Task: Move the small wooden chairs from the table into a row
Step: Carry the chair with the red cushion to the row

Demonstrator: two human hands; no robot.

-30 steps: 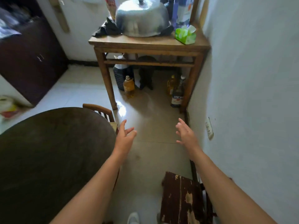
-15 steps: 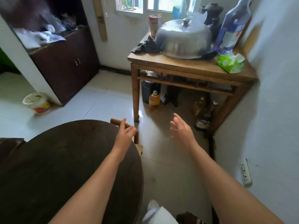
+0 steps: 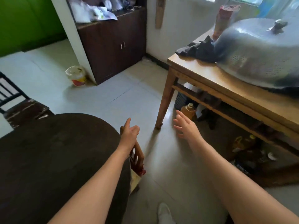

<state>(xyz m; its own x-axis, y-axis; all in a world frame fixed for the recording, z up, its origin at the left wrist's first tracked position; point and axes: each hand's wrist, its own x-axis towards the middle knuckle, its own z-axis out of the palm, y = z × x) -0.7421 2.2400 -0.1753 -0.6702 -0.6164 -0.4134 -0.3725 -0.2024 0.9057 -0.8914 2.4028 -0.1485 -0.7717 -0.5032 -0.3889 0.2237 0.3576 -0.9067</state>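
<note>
both bare arms reached forward over the tiled floor (image 3: 123, 94). the left hand (image 3: 130, 133) hung just above the curved top rail of a small wooden chair (image 3: 137, 156), fingers loosely spread and thumb up, gripping nothing; whether it touched the rail could not be told. that chair stood tucked against the right edge of the dark round table (image 3: 56, 156), only its back and a corner of its seat showing. the right hand (image 3: 186, 126) was held out over bare floor, fingers apart, empty, near the leg of a light wooden side table (image 3: 202, 75) on the right. on that table sat a big metal dome cover (image 3: 258, 50) with a dark cloth (image 3: 197, 49) beside it. oil bottles (image 3: 188, 110) stood beneath. a darker chair (image 3: 19, 104) stood at the far left, beyond the round table. a dark cabinet (image 3: 116, 46) and a small bucket (image 3: 76, 75) lay farther off.
</note>
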